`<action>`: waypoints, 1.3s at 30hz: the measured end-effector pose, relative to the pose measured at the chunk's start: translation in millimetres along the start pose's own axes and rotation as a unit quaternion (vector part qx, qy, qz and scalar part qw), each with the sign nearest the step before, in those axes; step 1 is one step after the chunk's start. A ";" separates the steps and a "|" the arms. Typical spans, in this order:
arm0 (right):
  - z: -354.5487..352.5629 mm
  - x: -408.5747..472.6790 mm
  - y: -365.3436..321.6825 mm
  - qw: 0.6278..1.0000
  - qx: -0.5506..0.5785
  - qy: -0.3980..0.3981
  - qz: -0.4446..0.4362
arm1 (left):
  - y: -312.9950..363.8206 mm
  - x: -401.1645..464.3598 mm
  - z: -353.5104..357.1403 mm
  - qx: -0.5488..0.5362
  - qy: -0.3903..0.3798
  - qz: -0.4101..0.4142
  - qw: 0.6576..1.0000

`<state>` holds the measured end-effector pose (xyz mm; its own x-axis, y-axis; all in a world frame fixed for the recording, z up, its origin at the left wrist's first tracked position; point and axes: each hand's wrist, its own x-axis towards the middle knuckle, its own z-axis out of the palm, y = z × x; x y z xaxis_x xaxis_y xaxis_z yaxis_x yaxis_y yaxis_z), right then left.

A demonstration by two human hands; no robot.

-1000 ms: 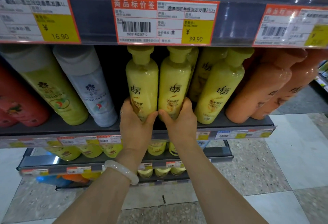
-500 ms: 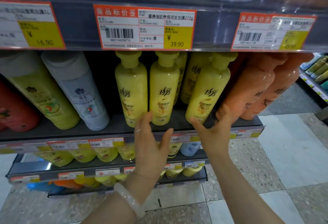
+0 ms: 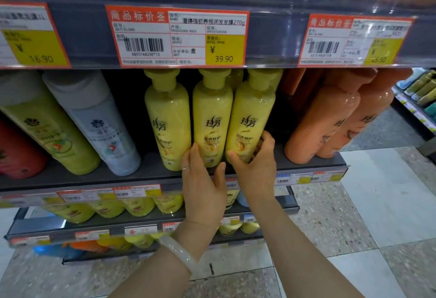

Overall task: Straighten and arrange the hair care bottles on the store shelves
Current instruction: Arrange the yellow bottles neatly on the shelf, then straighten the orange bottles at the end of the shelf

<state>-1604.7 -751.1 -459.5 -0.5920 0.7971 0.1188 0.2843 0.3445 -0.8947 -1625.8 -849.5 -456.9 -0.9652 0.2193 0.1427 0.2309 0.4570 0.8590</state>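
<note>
Three yellow hair care bottles stand side by side on the dark shelf (image 3: 151,175): a left one (image 3: 167,120), a middle one (image 3: 212,118) and a right one (image 3: 252,118). My right hand (image 3: 254,163) wraps around the base of the right yellow bottle, thumb in front and fingers on its right side. My left hand (image 3: 203,184) rests flat with spread fingers against the base of the middle bottle, one finger between the left and middle bottles. More yellow bottles stand behind them, mostly hidden.
Two orange bottles (image 3: 330,118) lean at the right end of the shelf. A white-grey bottle (image 3: 94,120), a lime-green one (image 3: 47,127) and a red one (image 3: 16,151) lean at the left. Price tags (image 3: 177,35) line the shelf above. Lower shelves (image 3: 151,224) hold more yellow bottles.
My right hand moved in and took hold of the right yellow bottle, which now stands upright against the middle one. My left hand reached forward to the middle bottle's base.
</note>
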 end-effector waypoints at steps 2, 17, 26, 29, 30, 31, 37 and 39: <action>0.3 0.4 -1.0 1.000 -0.002 -0.001 0.003 | -2.5 -3.6 0.2 -0.005 -0.009 0.008 1.000; -105.1 40.3 38.9 0.998 0.013 0.048 0.026 | 86.9 -7.2 101.8 -0.096 -0.203 0.069 0.972; -86.3 39.3 37.6 0.996 0.031 0.067 0.042 | 93.4 16.3 115.6 -0.185 -0.191 0.016 0.964; -87.8 37.1 43.3 0.999 0.001 0.035 0.011 | 93.5 21.1 118.7 -0.130 -0.155 0.007 0.979; -93.1 36.2 48.1 0.999 0.005 0.031 0.010 | 92.0 21.9 118.9 -0.120 -0.154 0.014 0.981; -101.8 34.2 52.4 0.999 0.004 0.047 0.019 | 90.8 22.2 118.6 -0.113 -0.159 0.021 0.981; -152.5 63.1 63.9 0.985 0.017 0.143 0.097 | 86.0 23.6 120.1 -0.084 -0.158 0.053 0.982; -152.3 76.7 66.0 0.994 0.033 0.064 0.088 | 85.3 21.7 124.7 -0.076 -0.155 0.041 0.984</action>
<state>-1516.5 -591.7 -443.8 -0.4361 0.8999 0.0070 0.3220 0.1633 -0.9325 -1611.7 -698.3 -441.8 -0.8544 0.5138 0.0777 0.2623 0.2974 0.9180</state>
